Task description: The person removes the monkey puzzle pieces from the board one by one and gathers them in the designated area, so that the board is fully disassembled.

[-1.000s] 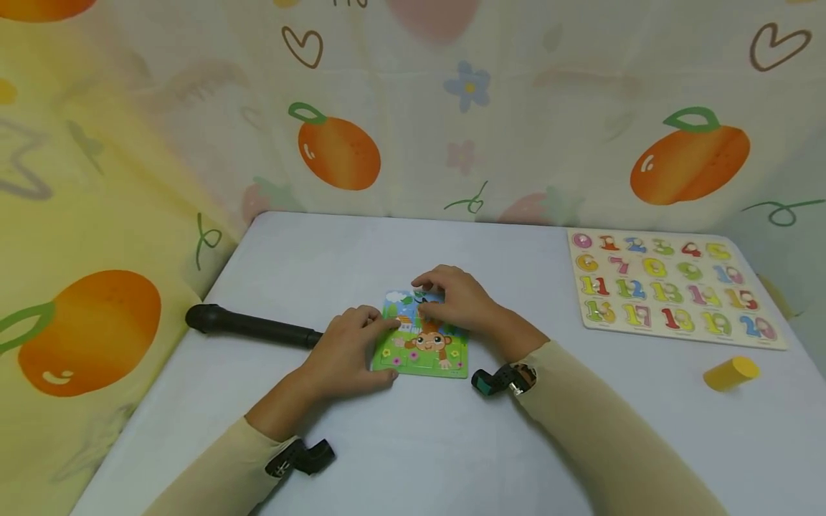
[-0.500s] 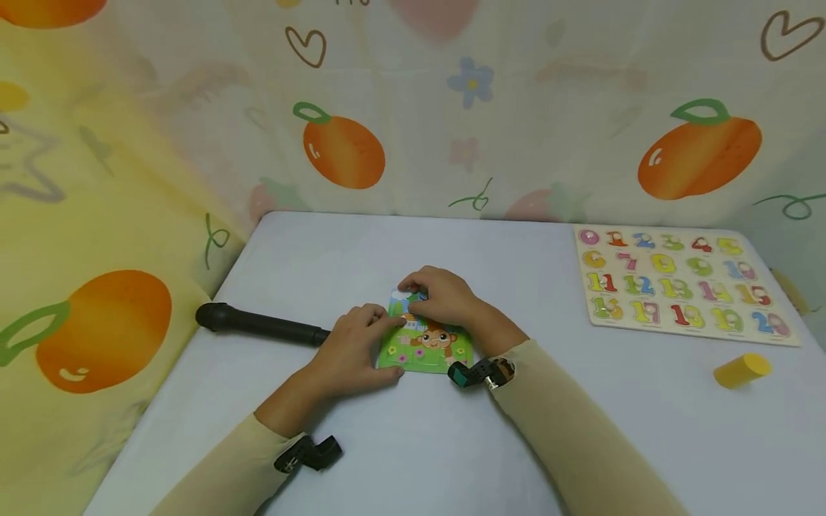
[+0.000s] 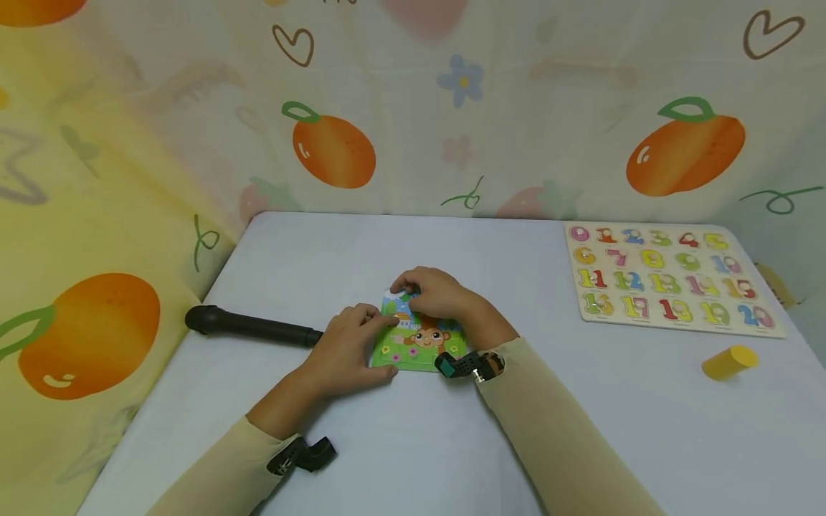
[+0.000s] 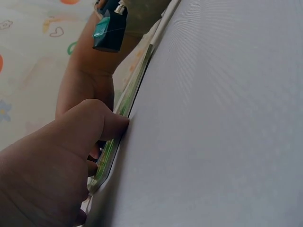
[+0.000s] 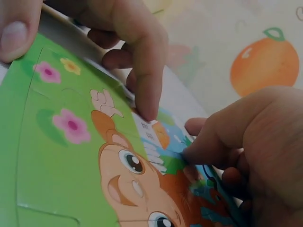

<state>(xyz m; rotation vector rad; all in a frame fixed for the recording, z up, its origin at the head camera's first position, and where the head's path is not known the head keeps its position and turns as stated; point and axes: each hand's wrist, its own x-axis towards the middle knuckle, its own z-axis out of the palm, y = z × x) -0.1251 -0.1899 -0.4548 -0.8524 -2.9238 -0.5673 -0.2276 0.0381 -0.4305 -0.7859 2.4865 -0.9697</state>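
A small jigsaw puzzle (image 3: 408,352) with a monkey, flowers and a house on green lies flat on the white table in the head view. My left hand (image 3: 342,352) grips its left side, thumb at the near edge and index finger bent onto the picture. At the far edge my right hand (image 3: 435,295) has bent fingers, its thumb touching the picture's blue part. In the right wrist view the puzzle (image 5: 71,101) shows cut lines between its pieces. Seen edge-on in the left wrist view, the puzzle (image 4: 106,158) is a thin board beside the left thumb.
A black microphone (image 3: 252,326) lies to the left, its end close by the left hand. A number board (image 3: 671,276) occupies the far right of the table. Nearer stands a yellow cylinder (image 3: 728,362), tilted on its side. Patterned cloth (image 3: 413,107) hangs behind the table.
My right hand has slid left along the puzzle's far edge, and its forearm now covers the near right corner. The left hand keeps its place on the puzzle.
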